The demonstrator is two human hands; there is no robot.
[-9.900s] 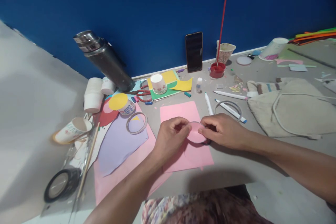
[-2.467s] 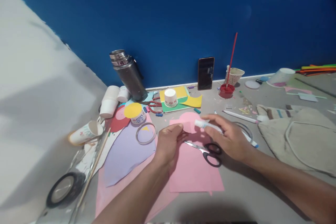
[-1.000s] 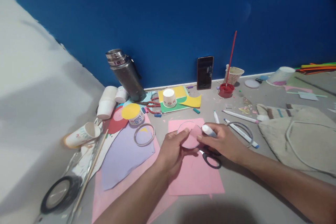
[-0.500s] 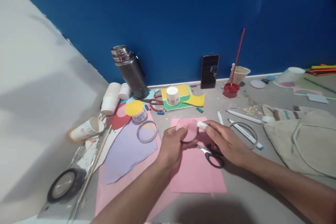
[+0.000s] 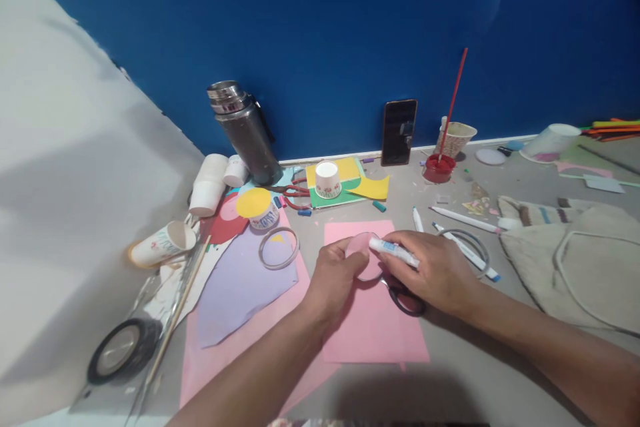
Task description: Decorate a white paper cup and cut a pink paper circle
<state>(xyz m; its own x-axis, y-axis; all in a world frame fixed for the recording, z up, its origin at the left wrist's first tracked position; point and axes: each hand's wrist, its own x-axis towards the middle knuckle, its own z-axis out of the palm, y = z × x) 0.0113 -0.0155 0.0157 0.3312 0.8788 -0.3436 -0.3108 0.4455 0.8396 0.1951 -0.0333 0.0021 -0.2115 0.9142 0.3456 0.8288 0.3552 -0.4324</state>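
My left hand (image 5: 336,271) pinches a pink paper disc (image 5: 364,248) with a dark outline, thumb on top and fingers beneath. In my right hand (image 5: 433,268) is a white glue stick (image 5: 397,252) with a blue-marked label. Its white end meets the upper right part of the disc; whether it presses on the paper I cannot tell. Under the hands lies a pink sheet (image 5: 373,340). Black-handled scissors (image 5: 407,303) rest there, partly covered by my right hand and the disc.
A grey bangle (image 5: 261,260) and purple paper (image 5: 235,300) lie left. Behind stand a steel flask (image 5: 250,143), a small paper cup (image 5: 328,180) and a phone (image 5: 399,133). Markers (image 5: 467,252) and a beige cloth bag (image 5: 590,267) are right. Black tape (image 5: 95,373) sits front left.
The disc has shifted slightly right and down with my left hand. My right hand has turned the glue stick so its labelled side shows, and its end now overlaps the disc.
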